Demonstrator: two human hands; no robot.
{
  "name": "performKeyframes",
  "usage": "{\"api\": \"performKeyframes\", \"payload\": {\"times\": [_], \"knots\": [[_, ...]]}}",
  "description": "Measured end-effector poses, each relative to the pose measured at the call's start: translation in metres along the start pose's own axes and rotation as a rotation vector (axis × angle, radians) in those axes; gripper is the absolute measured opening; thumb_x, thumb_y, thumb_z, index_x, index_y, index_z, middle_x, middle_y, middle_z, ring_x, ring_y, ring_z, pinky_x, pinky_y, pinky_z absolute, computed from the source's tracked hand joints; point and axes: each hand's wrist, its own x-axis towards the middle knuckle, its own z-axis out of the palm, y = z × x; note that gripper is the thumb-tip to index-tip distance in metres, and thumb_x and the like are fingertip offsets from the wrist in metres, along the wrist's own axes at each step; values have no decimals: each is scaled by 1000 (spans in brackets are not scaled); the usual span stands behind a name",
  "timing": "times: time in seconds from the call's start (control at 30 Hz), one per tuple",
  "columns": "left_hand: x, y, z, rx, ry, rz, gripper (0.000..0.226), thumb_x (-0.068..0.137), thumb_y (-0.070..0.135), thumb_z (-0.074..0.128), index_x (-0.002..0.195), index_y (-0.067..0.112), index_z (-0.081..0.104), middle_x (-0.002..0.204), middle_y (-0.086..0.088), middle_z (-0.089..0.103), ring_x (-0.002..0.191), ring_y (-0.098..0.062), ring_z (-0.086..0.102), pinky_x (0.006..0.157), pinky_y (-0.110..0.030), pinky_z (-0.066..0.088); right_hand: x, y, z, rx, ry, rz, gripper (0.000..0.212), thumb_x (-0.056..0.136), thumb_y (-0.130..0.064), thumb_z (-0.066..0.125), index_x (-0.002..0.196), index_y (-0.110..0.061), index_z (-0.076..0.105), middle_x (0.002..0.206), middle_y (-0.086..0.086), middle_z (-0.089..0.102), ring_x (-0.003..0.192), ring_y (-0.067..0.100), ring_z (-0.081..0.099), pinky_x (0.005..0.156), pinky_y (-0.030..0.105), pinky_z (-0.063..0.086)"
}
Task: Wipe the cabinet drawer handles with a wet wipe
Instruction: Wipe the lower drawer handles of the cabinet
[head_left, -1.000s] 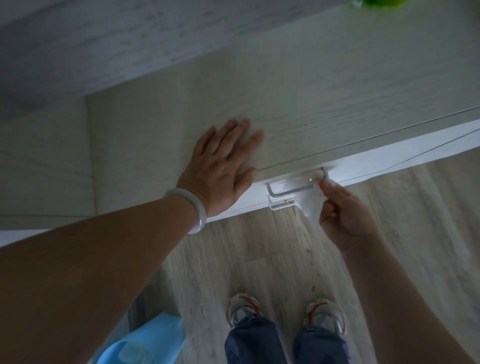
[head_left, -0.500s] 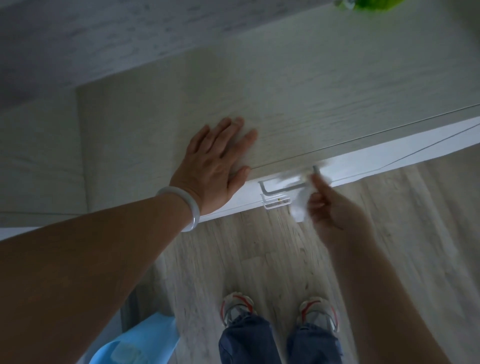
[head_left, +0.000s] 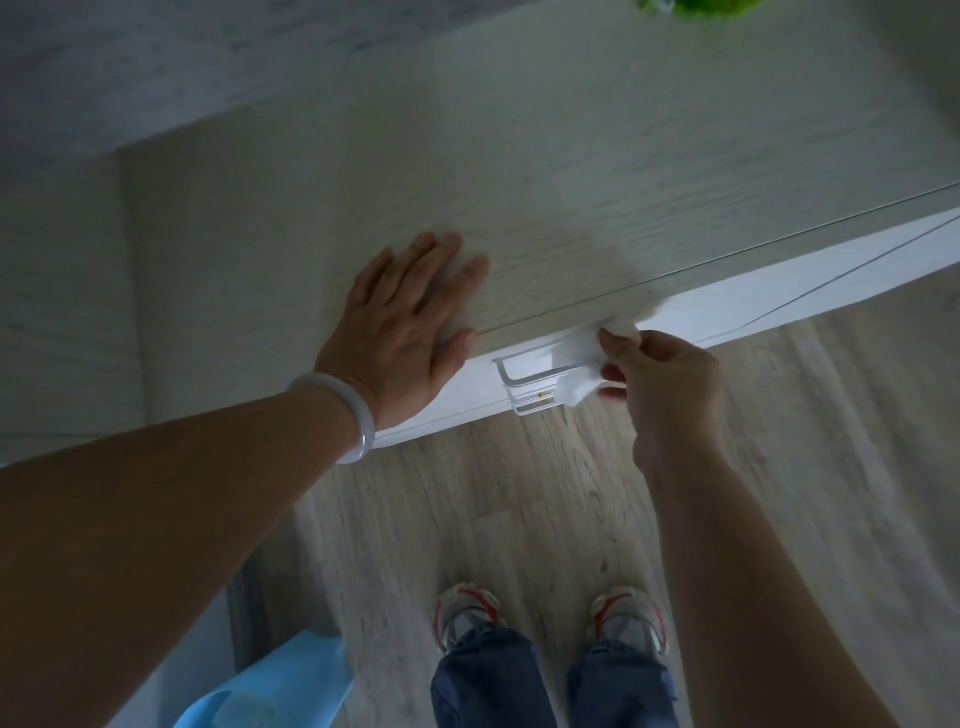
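Note:
I look down over a pale wood-grain cabinet top (head_left: 571, 171) onto its white drawer fronts (head_left: 753, 280). A metal bar handle (head_left: 524, 375) sticks out of the top drawer, with a second handle (head_left: 530, 405) just below it. My right hand (head_left: 665, 384) pinches a white wet wipe (head_left: 582, 371) wrapped over the right end of the upper handle. My left hand (head_left: 410, 322) lies flat on the cabinet top, fingers straight, thumb at the front edge. A pale bangle (head_left: 353, 421) sits on that wrist.
Light wood floor (head_left: 519, 499) lies below the cabinet, with my two sneakers (head_left: 545, 618) on it. A light blue plastic object (head_left: 280, 686) stands at the lower left. Something bright green (head_left: 696, 6) sits at the cabinet's far edge. A grey wall (head_left: 156, 62) runs behind.
My right hand has risen with the wipe, which now covers the right end of the upper handle. My left hand stays flat on the top.

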Motion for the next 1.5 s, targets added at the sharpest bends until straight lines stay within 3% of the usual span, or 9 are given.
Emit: {"api": "performKeyframes", "payload": {"times": [0.17,0.33,0.43,0.57,0.87,1.0,1.07,1.23,1.5], "knots": [[0,2,-1,10,1,-9,59,98,45,27,152,22,29,159,-7,26,147,-25,23,119,-47,19,-11,8,1,171,19,26,16,84,2,67,71,-6,65,70,13,66,60,18,69,55,26,58],[1,2,-2,10,18,1,58,98,44,28,152,21,32,158,-8,27,146,-26,26,119,-47,20,4,-4,-1,161,-69,72,15,81,-6,74,68,-9,68,63,7,68,59,19,66,65,28,59],[0,1,-1,14,3,-2,59,98,45,26,152,22,30,159,-8,26,146,-26,25,119,-46,18,2,2,2,180,-40,91,16,80,-8,75,66,-11,68,60,5,66,55,15,62,66,29,57],[0,2,-2,23,-5,-11,59,98,45,25,153,22,29,159,-7,26,147,-25,24,119,-46,18,-22,19,19,450,75,196,13,80,-6,75,68,-7,70,55,0,66,50,9,60,60,20,52],[0,2,-2,28,-12,-11,59,99,46,25,153,23,27,160,-7,24,147,-25,22,119,-47,18,-38,29,36,567,-100,341,9,78,-4,74,70,-3,71,64,5,69,59,11,65,62,17,52],[1,2,-2,28,-3,-5,59,98,45,25,152,22,29,159,-7,26,147,-25,24,119,-47,19,-20,17,17,706,3,305,6,77,3,72,73,-1,69,66,5,67,60,11,64,64,18,54],[1,3,-1,22,-9,-5,59,98,45,25,152,23,29,159,-7,26,147,-25,23,119,-46,18,-21,18,20,691,22,291,8,79,2,72,73,-1,69,61,2,66,59,10,63,64,17,54],[0,2,-2,24,-11,-24,60,97,46,26,153,23,29,159,-6,25,147,-24,23,119,-47,19,-51,34,54,577,-129,364,5,81,0,72,76,1,69,62,4,66,55,10,63,58,17,52],[0,2,-2,23,-25,-19,60,97,46,25,153,23,27,160,-6,24,148,-24,22,119,-46,18,-46,29,54,672,-33,348,4,82,-3,71,79,-4,70,66,1,67,57,6,61,61,16,51]]}}
